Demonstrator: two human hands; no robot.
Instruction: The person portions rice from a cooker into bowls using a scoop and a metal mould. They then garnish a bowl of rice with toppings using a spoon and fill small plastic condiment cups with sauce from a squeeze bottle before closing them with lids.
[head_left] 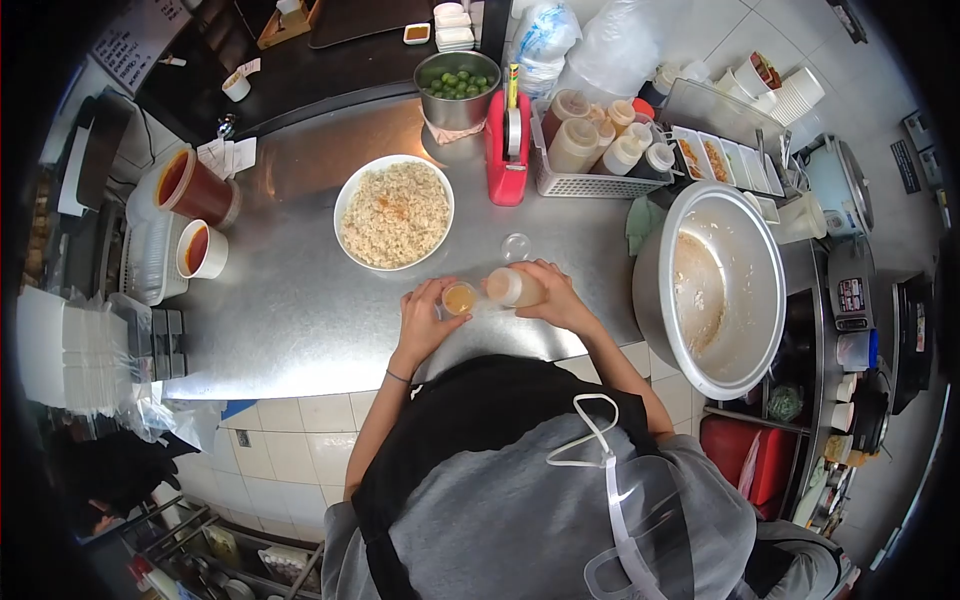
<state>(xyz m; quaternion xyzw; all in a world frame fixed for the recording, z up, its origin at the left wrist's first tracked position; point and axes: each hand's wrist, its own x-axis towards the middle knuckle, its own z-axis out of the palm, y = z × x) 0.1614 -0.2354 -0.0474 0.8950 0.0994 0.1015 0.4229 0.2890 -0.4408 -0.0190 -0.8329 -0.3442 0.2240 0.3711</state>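
My left hand (425,318) is closed around a small sauce cup (459,298) with yellow-orange sauce in it, near the counter's front edge. Just to its right, my right hand (555,298) grips a squeeze bottle (515,288) with pale contents, tilted so its top points towards the cup. Whether the bottle's tip touches the cup I cannot tell. A clear round lid (516,247) lies on the steel counter beyond the bottle. Behind my left hand stands a white bowl (343,238) heaped with rice (394,213) that has a small brownish sprinkle on top.
A large metal pot (770,300) stands at the right. Farther back are a red tape dispenser (508,170), a basket (590,185) of squeeze bottles and a steel pot (440,108) of green limes. Red sauce containers (203,250) and plastic boxes line the left.
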